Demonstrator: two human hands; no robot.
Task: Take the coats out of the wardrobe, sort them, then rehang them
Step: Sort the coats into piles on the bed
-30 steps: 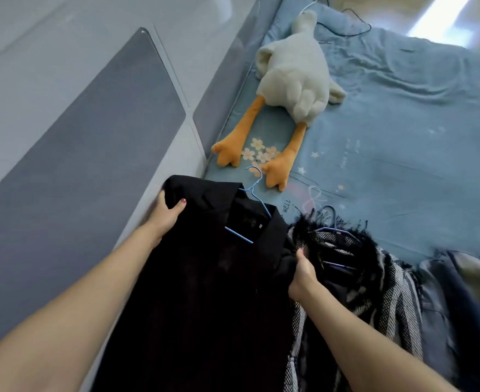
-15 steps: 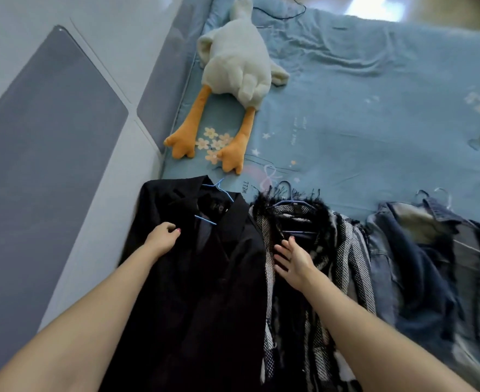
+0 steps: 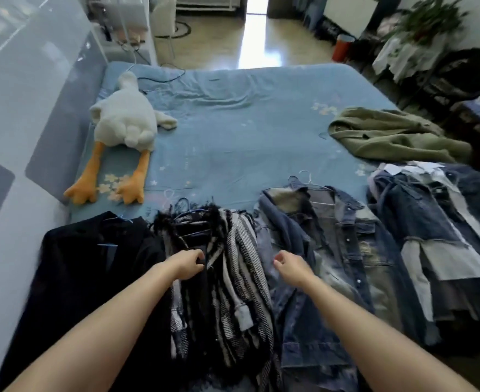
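Several coats lie side by side on the blue bed (image 3: pixel 233 131). At the left is a black coat (image 3: pixel 83 278) on a blue hanger. Beside it lies a black-and-white striped fringed coat (image 3: pixel 233 273). My left hand (image 3: pixel 186 263) rests on its dark front edge with fingers curled around the fabric. My right hand (image 3: pixel 291 267) hovers loosely curled over the denim jacket (image 3: pixel 337 264), holding nothing. Farther right lies a patchwork denim coat (image 3: pixel 431 236). An olive green coat (image 3: pixel 388 134) is crumpled at the bed's right edge.
A white plush goose (image 3: pixel 125 128) with orange feet lies at the bed's left side by the padded wall. Beyond the bed are a shiny floor (image 3: pixel 250 41), a chair, a potted plant (image 3: pixel 422 21) and cluttered furniture at the right.
My head has lifted, showing the whole bed and room. My left hand left the black coat and moved right onto the striped coat. My right hand shifted right over the denim jacket.
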